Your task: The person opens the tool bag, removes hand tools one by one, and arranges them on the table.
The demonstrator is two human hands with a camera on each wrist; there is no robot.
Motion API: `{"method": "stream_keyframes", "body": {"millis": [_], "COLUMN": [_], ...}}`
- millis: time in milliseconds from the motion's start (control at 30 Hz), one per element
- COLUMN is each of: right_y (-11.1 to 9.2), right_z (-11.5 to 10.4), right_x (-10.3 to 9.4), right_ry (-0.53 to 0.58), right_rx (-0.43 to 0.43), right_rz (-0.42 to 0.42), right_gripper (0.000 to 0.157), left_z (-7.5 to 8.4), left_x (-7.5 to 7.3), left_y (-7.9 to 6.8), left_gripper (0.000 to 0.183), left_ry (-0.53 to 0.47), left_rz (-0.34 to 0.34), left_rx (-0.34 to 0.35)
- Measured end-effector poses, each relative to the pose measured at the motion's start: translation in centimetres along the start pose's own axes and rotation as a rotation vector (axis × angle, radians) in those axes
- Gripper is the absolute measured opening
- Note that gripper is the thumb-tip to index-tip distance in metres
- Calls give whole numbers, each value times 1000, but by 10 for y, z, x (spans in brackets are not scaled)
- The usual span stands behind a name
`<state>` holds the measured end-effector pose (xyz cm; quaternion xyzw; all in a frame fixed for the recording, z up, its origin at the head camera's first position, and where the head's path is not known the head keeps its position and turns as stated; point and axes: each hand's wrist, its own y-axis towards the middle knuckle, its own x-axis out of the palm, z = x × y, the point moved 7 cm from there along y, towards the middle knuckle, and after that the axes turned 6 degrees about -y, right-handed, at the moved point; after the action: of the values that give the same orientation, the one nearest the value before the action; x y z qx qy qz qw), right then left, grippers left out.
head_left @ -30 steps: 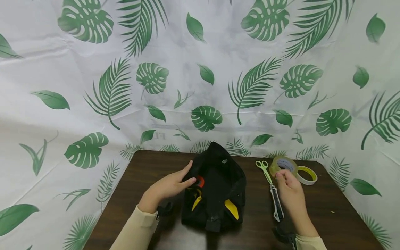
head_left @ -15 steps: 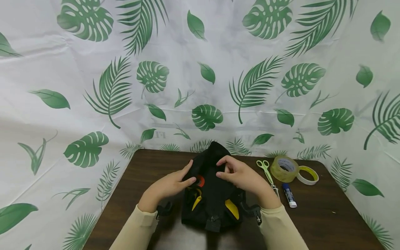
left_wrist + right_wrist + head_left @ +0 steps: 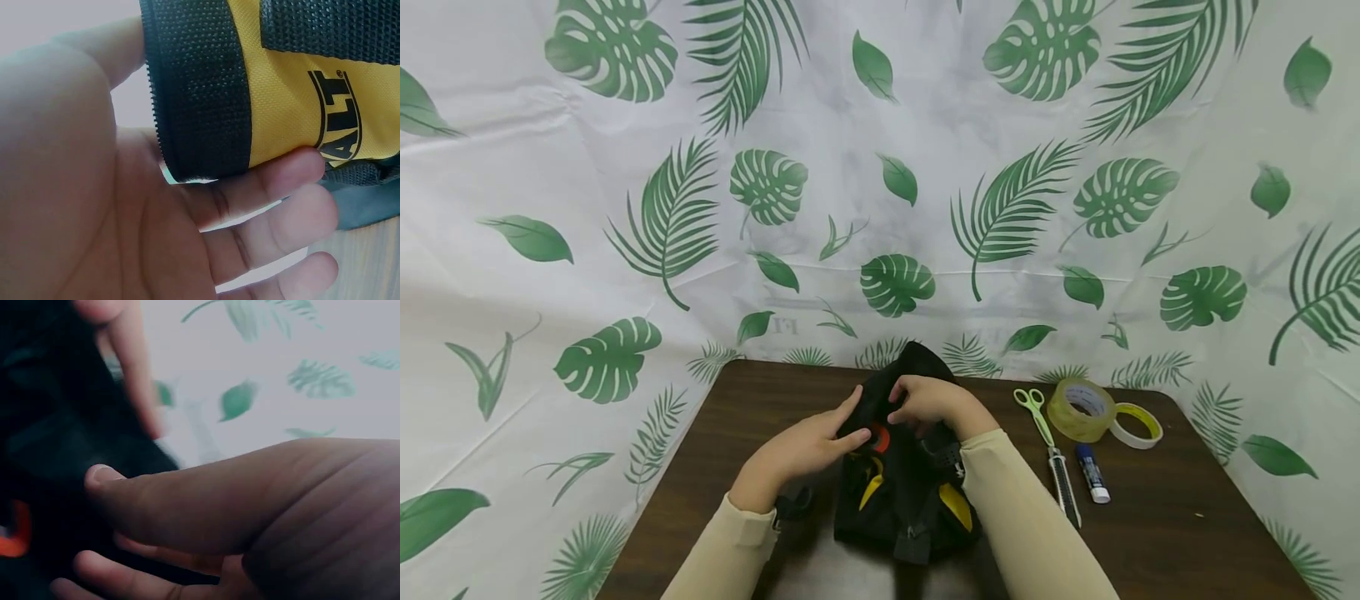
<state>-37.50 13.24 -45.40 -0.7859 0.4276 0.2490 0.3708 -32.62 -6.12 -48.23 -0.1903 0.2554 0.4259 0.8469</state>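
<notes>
A black and yellow tool bag [image 3: 898,521] stands at the table's middle with its mouth open. My left hand [image 3: 801,450] holds the bag's left side; in the left wrist view the zippered edge [image 3: 197,94] runs between thumb and fingers, with yellow fabric lettered "ALT" beside it. My right hand [image 3: 928,404] is over the bag's mouth with bent fingers. In the right wrist view its thumb [image 3: 169,503] stretches over the black fabric, with nothing seen between thumb and fingers. A red-orange curved piece [image 3: 882,436] shows inside the bag.
Right of the bag on the dark table [image 3: 1180,550] lie green scissors [image 3: 1036,408], a utility knife [image 3: 1062,483], a blue and white glue stick [image 3: 1092,475], a clear tape roll [image 3: 1078,408] and a white tape roll [image 3: 1138,427]. A leaf-print cloth [image 3: 895,208] hangs behind.
My right hand has moved left from beside the tape rolls to the bag's mouth, uncovering the glue stick on the table. My left hand has stayed on the bag's side.
</notes>
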Motion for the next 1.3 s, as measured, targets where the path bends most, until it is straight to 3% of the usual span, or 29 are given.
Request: {"method": "stream_keyframes", "body": {"millis": [133, 233, 333, 400, 600, 700, 933, 1100, 1300], "right_y": [39, 62, 74, 77, 72, 69, 69, 70, 69], "right_z": [22, 46, 62, 66, 70, 68, 63, 61, 62], "right_x": [22, 42, 56, 60, 62, 61, 61, 62, 64], "right_ry": [166, 348, 441, 461, 407, 367, 218, 148, 147], "right_rx": [30, 81, 100, 94, 75, 45, -36, -27, -23], "right_rz": [-51, -91, -112, -117, -174, -191, -169, -132, -138], "right_gripper": [54, 50, 43, 47, 81, 84, 70, 70, 40], "left_z": [1, 0, -1, -2, -2, -1, -4, -4, -3], "left_x": [-4, -5, -5, -4, -1, 0, 2, 3, 3], "left_y": [0, 1, 2, 2, 3, 3, 3, 3, 3], "left_gripper": [90, 90, 89, 89, 87, 86, 89, 89, 89], "left_ry": [25, 48, 59, 60, 50, 50, 43, 39, 45], "left_rz": [13, 12, 8, 7, -1, 3, 0, 0, -7], "left_rx": [2, -8, -23, -33, -46, -44, -35, -34, -24]}}
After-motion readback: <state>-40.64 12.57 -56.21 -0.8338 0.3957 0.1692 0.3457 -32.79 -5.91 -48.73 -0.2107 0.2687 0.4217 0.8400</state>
